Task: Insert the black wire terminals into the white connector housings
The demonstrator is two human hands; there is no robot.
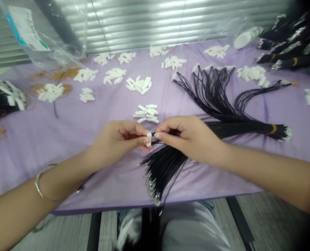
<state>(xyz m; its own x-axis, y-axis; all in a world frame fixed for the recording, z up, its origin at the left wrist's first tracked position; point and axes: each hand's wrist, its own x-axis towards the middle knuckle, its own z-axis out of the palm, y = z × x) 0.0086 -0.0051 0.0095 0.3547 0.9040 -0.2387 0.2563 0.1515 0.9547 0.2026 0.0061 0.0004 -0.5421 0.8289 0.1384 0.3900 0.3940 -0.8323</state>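
Observation:
My left hand [126, 138] pinches a small white connector [149, 139] between thumb and fingers. Close on its right, my right hand [182, 136] grips a black wire that reaches the connector; how deep the wire sits in it is too small to tell. Below my right hand, loose black wires [168, 164] fan out with silvery metal tips toward the table's front edge. A bundle of black wires [238, 129] bound with a yellow band runs to the right, several of its strands ending in white connectors. Just behind my hands lies a pile of white connectors [147, 113].
More small piles of white connectors [139, 84] are spread over the purple tablecloth [105, 101]. Banded wire bundles [296, 45] lie at the back right, near a white round container [246, 38]. A clear plastic bag [50, 35] stands back left, and white-ended wires [5, 94] at the left edge.

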